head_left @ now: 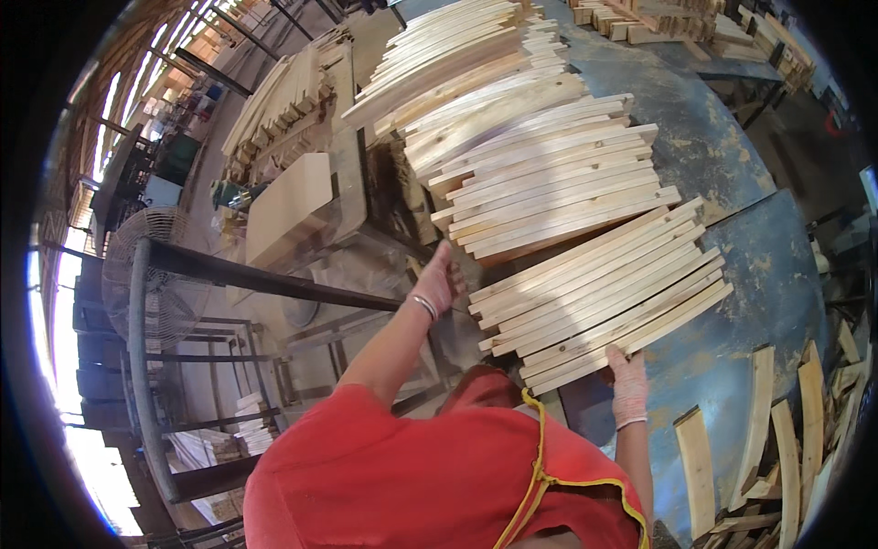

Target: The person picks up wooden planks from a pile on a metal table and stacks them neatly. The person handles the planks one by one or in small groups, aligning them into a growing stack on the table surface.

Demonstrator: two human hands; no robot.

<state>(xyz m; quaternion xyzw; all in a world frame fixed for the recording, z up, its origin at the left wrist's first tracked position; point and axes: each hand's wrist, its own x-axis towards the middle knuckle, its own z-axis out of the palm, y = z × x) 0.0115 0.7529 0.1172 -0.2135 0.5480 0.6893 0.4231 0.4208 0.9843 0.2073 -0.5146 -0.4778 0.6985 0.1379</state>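
Note:
A row of pale wooden slats [599,297] lies side by side in front of me on a blue-grey metal table [695,146]. Beside their left ends is my left hand [440,278], open, with its fingers stretched forward and nothing in it; a bracelet circles that wrist. My right hand [628,386], in a light glove, grips the edge of the nearest slat [585,373] toward its right end. Some of its fingers are hidden beneath the wood. Just beyond, a second group of slats [558,188] lies close against this row.
More slats [476,55] cover the table farther off. Curved wooden pieces [699,471] lie at the lower right. On my left stand a metal frame [265,279], a fan [155,274] and a cardboard box [288,210]. Stacked timber [283,101] sits beyond the box.

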